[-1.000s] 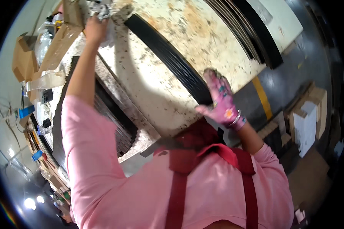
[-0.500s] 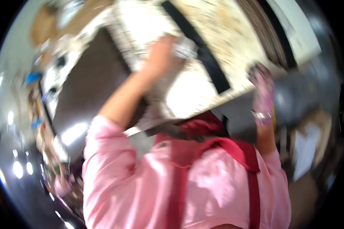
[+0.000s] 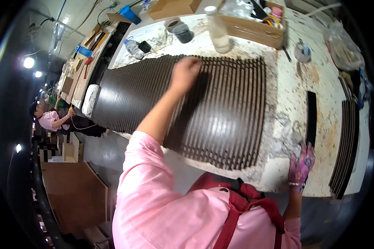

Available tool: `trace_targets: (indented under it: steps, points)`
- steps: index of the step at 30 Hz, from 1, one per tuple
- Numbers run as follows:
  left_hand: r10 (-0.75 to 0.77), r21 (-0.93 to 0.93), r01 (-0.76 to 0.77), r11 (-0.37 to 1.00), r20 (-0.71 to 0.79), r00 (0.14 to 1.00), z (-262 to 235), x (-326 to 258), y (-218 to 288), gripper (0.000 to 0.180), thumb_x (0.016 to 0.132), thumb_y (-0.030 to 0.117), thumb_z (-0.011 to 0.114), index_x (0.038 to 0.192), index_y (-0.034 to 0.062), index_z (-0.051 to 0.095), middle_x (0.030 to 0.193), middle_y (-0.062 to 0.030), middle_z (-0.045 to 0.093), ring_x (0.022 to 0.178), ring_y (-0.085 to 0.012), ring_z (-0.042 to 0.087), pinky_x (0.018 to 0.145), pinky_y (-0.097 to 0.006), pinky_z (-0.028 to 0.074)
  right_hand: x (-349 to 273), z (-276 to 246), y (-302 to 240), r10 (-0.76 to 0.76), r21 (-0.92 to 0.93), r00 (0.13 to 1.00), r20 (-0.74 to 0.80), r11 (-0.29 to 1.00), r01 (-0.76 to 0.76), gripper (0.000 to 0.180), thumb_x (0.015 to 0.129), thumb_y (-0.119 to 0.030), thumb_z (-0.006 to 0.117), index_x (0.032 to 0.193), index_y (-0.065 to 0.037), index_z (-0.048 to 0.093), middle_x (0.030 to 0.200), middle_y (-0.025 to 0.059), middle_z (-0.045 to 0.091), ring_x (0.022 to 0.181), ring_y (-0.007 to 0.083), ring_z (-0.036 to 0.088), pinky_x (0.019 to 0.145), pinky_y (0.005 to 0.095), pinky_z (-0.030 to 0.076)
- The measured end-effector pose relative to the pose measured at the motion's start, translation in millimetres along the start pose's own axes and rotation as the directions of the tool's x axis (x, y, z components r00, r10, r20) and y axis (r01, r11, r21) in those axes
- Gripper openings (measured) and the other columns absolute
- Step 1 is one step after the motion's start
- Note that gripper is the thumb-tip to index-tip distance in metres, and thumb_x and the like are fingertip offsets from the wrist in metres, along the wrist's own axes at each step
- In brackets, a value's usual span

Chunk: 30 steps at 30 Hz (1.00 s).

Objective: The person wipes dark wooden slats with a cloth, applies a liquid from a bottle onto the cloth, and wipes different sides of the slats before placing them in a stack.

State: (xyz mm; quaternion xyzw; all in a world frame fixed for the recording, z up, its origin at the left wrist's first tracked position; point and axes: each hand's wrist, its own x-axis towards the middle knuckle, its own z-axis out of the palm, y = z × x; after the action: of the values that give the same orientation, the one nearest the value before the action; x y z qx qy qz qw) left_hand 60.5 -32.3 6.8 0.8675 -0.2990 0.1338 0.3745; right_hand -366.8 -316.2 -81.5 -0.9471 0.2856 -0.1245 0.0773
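My bare left hand (image 3: 187, 71) reaches over a wide row of dark strips (image 3: 228, 112) laid side by side on the table; its fingers look curled but are smeared by motion, and whether it holds anything is unclear. My right hand (image 3: 302, 165), in a pink flowered glove, lies at the table's front edge with its fingers stretched forward. Its fingertips are at the near end of a single black strip (image 3: 311, 118). Close beside them sits a crumpled whitish cloth or plastic wad (image 3: 287, 146).
A stack of dark strips (image 3: 345, 147) lies at the right. Along the back stand a clear bottle (image 3: 217, 31), a dark cup (image 3: 182, 33), a cardboard box (image 3: 253, 32) and a small container (image 3: 302, 52). At far left a person (image 3: 54, 120) works at another bench.
The view has swung left, bringing the row of strips to the middle. My left hand, earlier on a crumpled white wad by the black strip, is now over the row. My right hand is now at the black strip.
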Motion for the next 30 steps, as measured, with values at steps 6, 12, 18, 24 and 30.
trace_targets:
  steps: [6, 12, 18, 24, 30]
  points:
    - [-0.241, 0.258, 0.344, 0.903, -0.36, 0.901, -138, 60, -208, 0.021, 0.082, 0.022, 0.062, 0.092, 0.0048, 0.068, 0.086, -0.0125, 0.068, 0.082, -0.0249, 0.066, 0.073, -0.034, 0.049, -3, 3, -8, 0.015, -0.205, 0.999, 0.053, 0.979, -0.004, 0.056, 0.088, -0.023, 0.049, 0.138, -0.004, 0.034, 0.145, 0.0165, 0.03, 0.135, 0.0315, 0.026, 0.109, 0.0449, 0.017]
    - [-0.148, 0.506, 0.154, 0.849, -0.052, 0.988, -126, 111, -268, 0.014, 0.079, 0.022, 0.062, 0.083, 0.0102, 0.068, 0.085, -0.0134, 0.066, 0.08, -0.0325, 0.062, 0.071, -0.043, 0.048, -1, 8, -13, 0.037, -0.301, 0.997, 0.074, 0.953, -0.013, 0.056, 0.085, -0.017, 0.048, 0.136, 0.0, 0.034, 0.146, 0.0174, 0.028, 0.136, 0.0299, 0.024, 0.11, 0.0426, 0.016]
    - [-0.262, 0.618, -0.121, 0.777, 0.492, 0.83, -74, 171, -307, 0.018, 0.069, 0.02, 0.066, 0.083, 0.0086, 0.068, 0.082, -0.0129, 0.066, 0.08, -0.0315, 0.063, 0.072, -0.041, 0.05, 0, 15, -8, 0.039, -0.311, 0.996, 0.078, 0.95, -0.013, 0.058, 0.083, -0.014, 0.046, 0.136, 0.004, 0.033, 0.146, 0.0172, 0.027, 0.136, 0.0299, 0.024, 0.111, 0.0426, 0.015]
    - [-0.365, 0.711, -0.176, 0.681, 0.538, 0.76, -54, 164, -326, 0.021, 0.068, 0.019, 0.062, 0.083, 0.0059, 0.068, 0.089, -0.0159, 0.066, 0.084, -0.033, 0.064, 0.074, -0.043, 0.05, 8, 8, -26, 0.105, -0.172, 0.99, 0.092, 0.981, -0.088, 0.058, 0.084, -0.014, 0.043, 0.137, 0.006, 0.03, 0.146, 0.0185, 0.028, 0.133, 0.0348, 0.025, 0.11, 0.0418, 0.018]
    - [-0.195, 0.678, -0.161, 0.717, 0.417, 0.888, -75, 151, -314, 0.018, 0.075, 0.017, 0.056, 0.086, 0.0078, 0.067, 0.086, -0.0154, 0.066, 0.083, -0.0326, 0.063, 0.074, -0.042, 0.05, 5, 13, -28, 0.03, -0.282, 0.995, 0.094, 0.959, -0.003, 0.056, 0.087, -0.02, 0.039, 0.136, 0.005, 0.032, 0.145, 0.0197, 0.029, 0.135, 0.033, 0.025, 0.111, 0.0425, 0.016]
